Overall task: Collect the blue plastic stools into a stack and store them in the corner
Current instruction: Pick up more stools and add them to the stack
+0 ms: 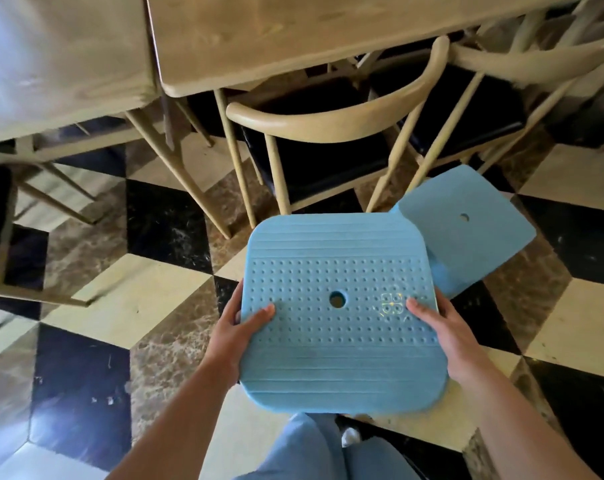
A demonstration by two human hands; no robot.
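I hold a blue plastic stool in front of me, its dotted, ridged seat with a round centre hole facing up. My left hand grips its left edge with the thumb on top. My right hand grips the right edge the same way. A second blue stool stands on the floor just beyond and to the right, its smooth seat partly hidden behind the held one. The legs of both stools are out of sight.
A wooden table fills the top, with a curved-back wooden chair with a dark seat tucked under it and a second chair at right. Another table stands at left. The floor is chequered tile.
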